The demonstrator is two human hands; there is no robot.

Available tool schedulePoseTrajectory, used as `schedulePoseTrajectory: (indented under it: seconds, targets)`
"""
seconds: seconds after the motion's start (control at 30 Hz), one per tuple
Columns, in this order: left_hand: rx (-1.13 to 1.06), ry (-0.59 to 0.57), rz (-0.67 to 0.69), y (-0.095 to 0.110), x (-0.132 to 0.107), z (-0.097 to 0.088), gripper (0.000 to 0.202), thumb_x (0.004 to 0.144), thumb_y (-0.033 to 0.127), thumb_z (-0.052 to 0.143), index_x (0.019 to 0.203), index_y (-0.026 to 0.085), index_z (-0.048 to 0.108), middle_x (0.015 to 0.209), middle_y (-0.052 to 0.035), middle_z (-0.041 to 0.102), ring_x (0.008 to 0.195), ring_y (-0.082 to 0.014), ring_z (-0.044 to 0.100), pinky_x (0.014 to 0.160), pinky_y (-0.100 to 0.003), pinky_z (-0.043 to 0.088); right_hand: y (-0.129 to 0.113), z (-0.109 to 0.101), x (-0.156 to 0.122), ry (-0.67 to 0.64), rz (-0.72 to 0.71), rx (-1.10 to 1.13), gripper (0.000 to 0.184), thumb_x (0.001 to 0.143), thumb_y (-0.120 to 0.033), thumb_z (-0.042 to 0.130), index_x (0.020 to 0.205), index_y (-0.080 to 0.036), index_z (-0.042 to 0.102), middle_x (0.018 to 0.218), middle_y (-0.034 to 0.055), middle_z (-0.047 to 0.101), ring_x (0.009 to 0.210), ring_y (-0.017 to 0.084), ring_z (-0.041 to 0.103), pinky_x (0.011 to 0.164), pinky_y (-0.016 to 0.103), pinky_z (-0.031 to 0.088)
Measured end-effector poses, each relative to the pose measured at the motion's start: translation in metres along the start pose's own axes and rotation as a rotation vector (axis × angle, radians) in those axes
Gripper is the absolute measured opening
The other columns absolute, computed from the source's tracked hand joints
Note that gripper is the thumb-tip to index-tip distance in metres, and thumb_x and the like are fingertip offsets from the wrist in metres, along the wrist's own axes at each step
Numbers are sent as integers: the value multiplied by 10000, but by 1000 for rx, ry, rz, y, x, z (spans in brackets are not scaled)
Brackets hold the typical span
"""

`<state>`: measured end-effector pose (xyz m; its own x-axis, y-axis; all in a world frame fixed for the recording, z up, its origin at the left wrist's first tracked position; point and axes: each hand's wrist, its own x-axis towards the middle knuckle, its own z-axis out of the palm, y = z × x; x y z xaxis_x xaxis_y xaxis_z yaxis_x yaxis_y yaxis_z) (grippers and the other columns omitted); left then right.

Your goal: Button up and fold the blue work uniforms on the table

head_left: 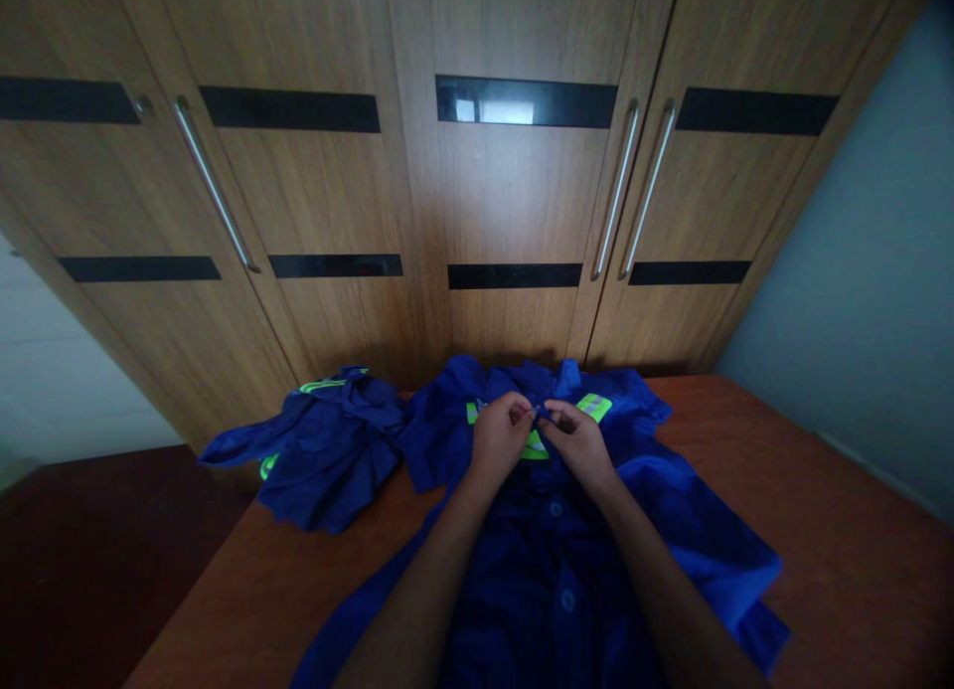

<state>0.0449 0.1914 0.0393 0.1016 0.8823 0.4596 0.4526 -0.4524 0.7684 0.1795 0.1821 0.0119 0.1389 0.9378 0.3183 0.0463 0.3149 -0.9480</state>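
A blue work shirt [507, 540] with yellow-green reflective strips lies spread out, front up, its collar toward the wardrobe. Two buttons show down its front below my hands. My left hand [503, 426] pinches the shirt's front edge near the chest, fingers closed around a small spot that looks like a button. Close beside it, my right hand [577, 435] has thumb and forefinger closed on the opposite front edge. The fingertips of both hands nearly meet over the front opening. What exactly lies between them is partly hidden by the fingers.
Left of the shirt, a crumpled blue garment [335, 450] with reflective strips hangs slightly over the edge of the reddish-brown table [805, 530]. Behind stands a wooden wardrobe [507, 192] with black panels and long metal handles. A pale wall [857, 271] rises at the right.
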Motion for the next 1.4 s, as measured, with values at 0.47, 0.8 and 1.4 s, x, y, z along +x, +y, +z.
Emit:
schedulePoseTrajectory:
  seconds: [0.47,0.8,1.4]
  targets:
    - [-163,-28,-35,2,-1,-1,112,740,144,551,699,184,647,645,4,651,622,-136,612,593,-217,449,-11,0,-5,-63,-130,-356,204,697,-285,572,869,-230,477,527,-97,369,482,114,389,491,238,308]
    - [-182,16,-80,-1,-3,6,82,750,260,603,718,186,586,624,19,614,607,-130,594,569,-214,424,-13,0,-11,-156,-255,-710,415,742,-203,534,1155,-185,490,621,-29,546,558,167,540,525,254,348]
    - [-393,78,-185,-10,-2,10,37,687,176,568,713,174,594,603,22,620,588,-127,602,548,-206,443,-14,-4,-8,-64,-236,-670,146,847,-320,486,863,-241,607,541,-37,549,501,148,528,527,246,345]
